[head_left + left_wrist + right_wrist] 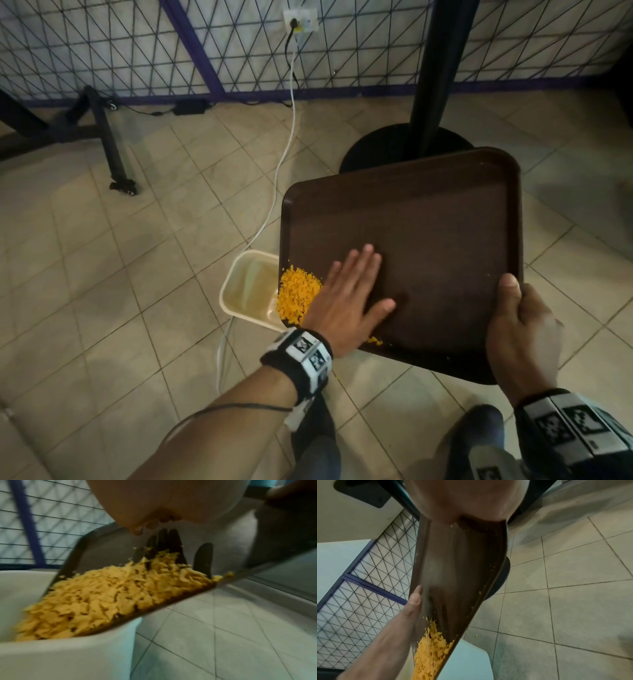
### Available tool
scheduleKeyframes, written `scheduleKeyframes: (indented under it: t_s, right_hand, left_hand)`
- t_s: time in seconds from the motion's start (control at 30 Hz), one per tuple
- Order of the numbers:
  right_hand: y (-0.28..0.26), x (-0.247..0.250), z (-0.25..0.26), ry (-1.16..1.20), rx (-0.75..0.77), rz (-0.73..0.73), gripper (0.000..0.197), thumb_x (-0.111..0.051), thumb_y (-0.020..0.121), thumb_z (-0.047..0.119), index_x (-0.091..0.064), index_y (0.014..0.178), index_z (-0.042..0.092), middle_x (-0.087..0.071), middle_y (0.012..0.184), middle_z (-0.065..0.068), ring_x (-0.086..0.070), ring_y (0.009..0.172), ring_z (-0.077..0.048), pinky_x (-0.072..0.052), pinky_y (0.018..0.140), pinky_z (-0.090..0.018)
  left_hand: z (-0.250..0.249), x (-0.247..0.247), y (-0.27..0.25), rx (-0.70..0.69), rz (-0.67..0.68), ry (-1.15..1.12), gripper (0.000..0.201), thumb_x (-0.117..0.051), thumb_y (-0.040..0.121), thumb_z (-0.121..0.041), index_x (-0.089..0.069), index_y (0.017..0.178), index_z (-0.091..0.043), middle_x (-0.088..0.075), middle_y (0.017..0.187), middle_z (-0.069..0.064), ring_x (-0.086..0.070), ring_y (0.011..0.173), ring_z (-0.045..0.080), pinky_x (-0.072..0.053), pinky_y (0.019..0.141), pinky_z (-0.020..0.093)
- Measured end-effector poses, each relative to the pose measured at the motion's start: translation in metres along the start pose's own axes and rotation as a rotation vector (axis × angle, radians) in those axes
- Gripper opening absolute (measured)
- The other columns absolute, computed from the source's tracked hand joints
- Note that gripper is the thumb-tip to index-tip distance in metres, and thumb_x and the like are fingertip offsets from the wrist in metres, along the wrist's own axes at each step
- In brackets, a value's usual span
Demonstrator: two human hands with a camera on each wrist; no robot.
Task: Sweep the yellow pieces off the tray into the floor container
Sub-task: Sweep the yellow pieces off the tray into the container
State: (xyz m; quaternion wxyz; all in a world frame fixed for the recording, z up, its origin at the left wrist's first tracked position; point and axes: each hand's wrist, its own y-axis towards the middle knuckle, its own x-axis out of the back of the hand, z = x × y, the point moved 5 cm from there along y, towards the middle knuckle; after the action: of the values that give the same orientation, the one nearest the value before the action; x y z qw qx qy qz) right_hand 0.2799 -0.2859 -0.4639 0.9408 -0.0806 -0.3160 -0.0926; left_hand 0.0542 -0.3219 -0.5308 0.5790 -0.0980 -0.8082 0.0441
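Note:
A dark brown tray (pixel 428 212) is held tilted, its low left corner over a cream container (pixel 248 289) on the floor. A heap of yellow pieces (pixel 298 296) is gathered at that low corner (pixel 102 595) (pixel 431 654), spilling toward the container (pixel 60 658) (pixel 467 662). My left hand (pixel 346 291) lies flat on the tray with straight fingers, just right of the heap. My right hand (pixel 520 329) grips the tray's near right edge, thumb on top. A few crumbs (pixel 374 340) lie by the near rim.
A black table post on its round base (pixel 404 147) stands behind the tray. A white cable (pixel 284 154) runs from a wall socket across the tiled floor to beside the container. A black stand leg (pixel 113 154) is at the left, before a wire mesh fence (pixel 102 48).

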Motion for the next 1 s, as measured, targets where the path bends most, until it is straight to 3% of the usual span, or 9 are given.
scheduleKeyframes:
  t_s: [0.1,0.27,0.43,0.5,0.67,0.87,0.93,1.0]
  right_hand:
    - [0.0,0.0,0.001,0.012,-0.006,0.006,0.047,-0.03,0.103,0.041,-0.056,0.09,0.005,-0.057,0.079,-0.014,-0.052,0.074,-0.032,-0.041,0.067,-0.04]
    - [-0.001,0.001,0.0,0.013,-0.009,0.0,0.048,-0.031,0.103,0.041,-0.055,0.087,0.003,-0.058,0.077,-0.015,-0.052,0.073,-0.033,-0.043,0.067,-0.042]
    - [-0.002,0.001,0.0,0.001,0.007,-0.012,0.046,-0.031,0.103,0.041,-0.054,0.087,0.005,-0.059,0.08,-0.017,-0.053,0.076,-0.035,-0.044,0.068,-0.044]
    - [-0.003,0.001,0.002,0.0,0.012,-0.017,0.046,-0.032,0.103,0.04,-0.053,0.086,0.004,-0.058,0.078,-0.017,-0.052,0.075,-0.035,-0.042,0.067,-0.043]
    - [-0.005,0.0,0.007,0.019,0.002,-0.008,0.045,-0.032,0.104,0.04,-0.054,0.087,0.004,-0.056,0.078,-0.014,-0.05,0.073,-0.032,-0.038,0.065,-0.038]
    - [-0.006,0.0,0.008,0.027,-0.008,-0.004,0.047,-0.031,0.103,0.04,-0.053,0.086,0.002,-0.052,0.072,-0.01,-0.048,0.069,-0.031,-0.033,0.061,-0.037]
    - [-0.006,-0.001,0.009,0.028,0.001,-0.008,0.047,-0.031,0.103,0.041,-0.053,0.087,0.003,-0.054,0.074,-0.011,-0.049,0.07,-0.031,-0.037,0.062,-0.038]
    - [-0.006,-0.001,0.011,0.027,0.01,-0.007,0.047,-0.03,0.103,0.041,-0.054,0.089,0.004,-0.055,0.074,-0.011,-0.05,0.069,-0.031,-0.041,0.063,-0.04]
  left_hand:
    - [0.002,-0.023,-0.012,-0.039,0.095,0.093,0.074,-0.006,0.097,-0.068,0.015,0.153,-0.025,0.023,0.161,-0.004,0.022,0.148,0.012,0.003,0.123,0.04]
    - [0.074,-0.034,-0.041,0.169,0.172,0.093,0.075,-0.006,0.096,-0.068,0.014,0.154,-0.025,0.025,0.16,-0.005,0.021,0.147,0.013,-0.001,0.123,0.044]
    - [0.118,0.009,-0.011,0.29,0.009,0.018,0.066,-0.011,0.101,-0.058,-0.003,0.157,-0.023,0.009,0.164,-0.004,0.005,0.15,0.013,-0.001,0.12,0.035]
    - [0.13,0.019,0.004,0.341,0.04,-0.013,0.067,-0.011,0.101,-0.056,-0.004,0.157,-0.022,0.004,0.165,-0.002,0.0,0.151,0.014,-0.004,0.119,0.034]
    - [0.129,-0.001,-0.013,0.362,0.151,-0.053,0.069,-0.012,0.1,-0.059,-0.004,0.158,-0.021,0.002,0.165,-0.002,-0.013,0.15,0.019,-0.018,0.119,0.037]
    - [0.122,-0.031,-0.054,0.318,0.214,-0.095,0.066,-0.012,0.102,-0.054,0.001,0.157,-0.02,0.004,0.165,0.0,-0.008,0.151,0.016,-0.012,0.118,0.034]
    - [0.124,-0.023,-0.052,0.318,0.152,-0.132,0.062,-0.016,0.103,-0.05,-0.002,0.157,-0.022,0.0,0.165,-0.002,-0.014,0.15,0.017,-0.018,0.116,0.034]
    - [0.131,-0.009,-0.042,0.33,0.042,-0.152,0.06,-0.022,0.104,-0.046,-0.003,0.157,-0.026,-0.002,0.165,-0.004,-0.027,0.146,0.02,-0.032,0.11,0.037]
